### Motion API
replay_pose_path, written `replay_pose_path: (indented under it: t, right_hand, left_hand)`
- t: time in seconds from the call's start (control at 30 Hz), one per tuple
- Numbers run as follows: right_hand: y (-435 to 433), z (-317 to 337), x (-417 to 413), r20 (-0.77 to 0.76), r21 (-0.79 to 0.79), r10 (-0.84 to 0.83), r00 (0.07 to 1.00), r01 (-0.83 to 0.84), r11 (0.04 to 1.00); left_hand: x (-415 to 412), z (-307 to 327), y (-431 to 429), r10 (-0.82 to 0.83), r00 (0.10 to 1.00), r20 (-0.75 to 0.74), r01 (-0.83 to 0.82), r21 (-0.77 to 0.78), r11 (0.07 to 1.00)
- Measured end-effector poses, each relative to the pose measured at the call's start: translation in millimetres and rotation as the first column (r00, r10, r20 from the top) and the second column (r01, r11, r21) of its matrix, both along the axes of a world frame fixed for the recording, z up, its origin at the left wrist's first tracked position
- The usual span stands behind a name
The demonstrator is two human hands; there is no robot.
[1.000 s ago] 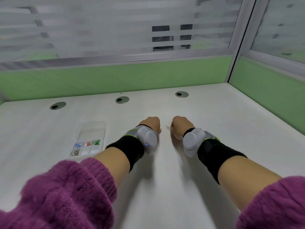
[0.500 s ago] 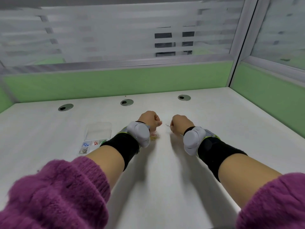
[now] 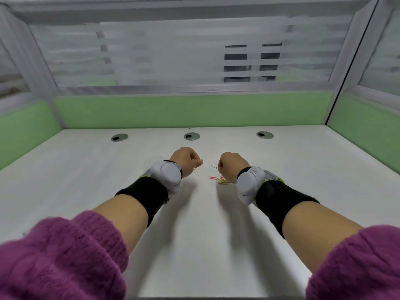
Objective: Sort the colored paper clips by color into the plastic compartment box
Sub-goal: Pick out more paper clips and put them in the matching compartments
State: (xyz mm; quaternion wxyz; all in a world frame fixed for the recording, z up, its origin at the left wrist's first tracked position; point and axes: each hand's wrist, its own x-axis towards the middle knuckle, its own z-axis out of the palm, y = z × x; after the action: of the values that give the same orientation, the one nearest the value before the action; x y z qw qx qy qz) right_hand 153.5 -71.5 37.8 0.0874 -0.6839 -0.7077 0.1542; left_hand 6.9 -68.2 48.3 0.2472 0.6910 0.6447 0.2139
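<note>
My left hand [image 3: 185,161] is closed into a fist, its fingertips pinching a thin paper clip [image 3: 198,163] just above the desk. My right hand [image 3: 232,164] is also closed and holds a silver paper clip [image 3: 214,167] that sticks out to the left. Between the hands, close to my right wrist, a pink paper clip [image 3: 212,177] and a few yellow paper clips [image 3: 223,181] lie on the white desk [image 3: 205,224]. The plastic compartment box does not show; my left forearm covers the spot where it stood.
Three round cable holes [image 3: 191,136] line the back of the desk. Green partition panels [image 3: 190,111] with frosted glass above enclose the back and both sides. Both wrists wear grey devices on black bands.
The view has swung so the box is lost behind my left forearm. My left hand has lifted away to the left, uncovering the pink and yellow clips. The right hand stays put.
</note>
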Motion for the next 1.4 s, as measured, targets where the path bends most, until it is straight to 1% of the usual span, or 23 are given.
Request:
replay_pose_path:
  t: [0.33, 0.53, 0.63, 0.8, 1.07, 1.17, 1.4]
  right_hand:
    - [-8.4, -2.0, -74.4, 0.007, 0.002, 0.125, 0.992, -0.125, 0.992]
    - [-16.0, -7.0, -94.6, 0.026, -0.021, 0.171, 0.985, -0.170, 0.985]
    - [-19.5, -8.3, -98.9, 0.038, -0.030, 0.187, 0.982, -0.186, 0.982]
    - [-21.4, -8.9, -99.9, 0.054, -0.042, 0.185, 0.981, -0.183, 0.982]
    - [-22.2, -7.5, -101.2, 0.037, -0.043, 0.190, 0.981, -0.188, 0.981]
    - [-22.5, -5.7, -102.7, 0.035, -0.048, 0.192, 0.981, -0.190, 0.981]
    - [-23.8, -0.4, -110.5, 0.066, -0.042, 0.223, 0.973, -0.220, 0.975]
  left_hand:
    - [-80.1, -5.4, -25.9, 0.126, 0.992, 0.032, -0.126, 0.011, 0.992]
    - [-98.1, -17.0, -34.1, 0.155, 0.986, 0.063, -0.152, -0.046, 0.987]
    - [-98.5, -20.9, -36.7, 0.144, 0.989, 0.025, -0.142, -0.072, 0.987]
    - [-99.4, -29.8, -38.7, 0.169, 0.985, -0.037, -0.172, -0.098, 0.980]
    - [-103.6, -25.3, -38.6, 0.180, 0.977, -0.113, -0.193, -0.120, 0.974]
    - [-106.1, -21.8, -40.1, 0.175, 0.975, -0.139, -0.189, -0.094, 0.977]
    - [-114.6, -16.4, -42.5, 0.177, 0.973, -0.149, -0.183, -0.032, 0.983]
